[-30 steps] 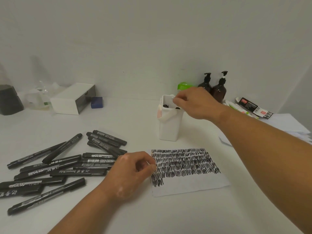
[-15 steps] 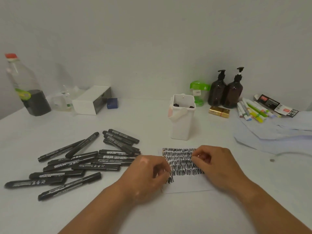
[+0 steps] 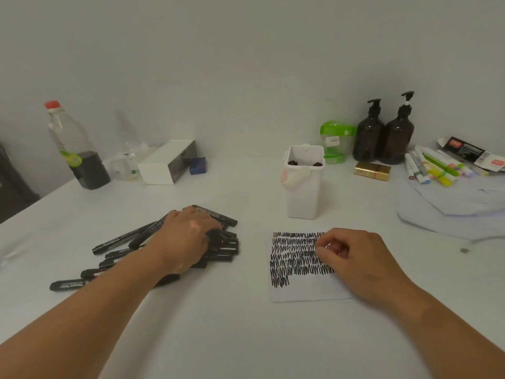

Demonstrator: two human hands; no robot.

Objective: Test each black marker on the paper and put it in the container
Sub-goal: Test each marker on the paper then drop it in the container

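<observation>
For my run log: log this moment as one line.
phase: reaching for next marker | left hand: on black marker pile | right hand: curled, rests on paper | container: marker ends inside

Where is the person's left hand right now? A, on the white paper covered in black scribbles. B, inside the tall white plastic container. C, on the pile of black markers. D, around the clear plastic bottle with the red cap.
C: the left hand lies on the pile of black markers, to the left of the scribbled white paper, where the right hand rests.
</observation>
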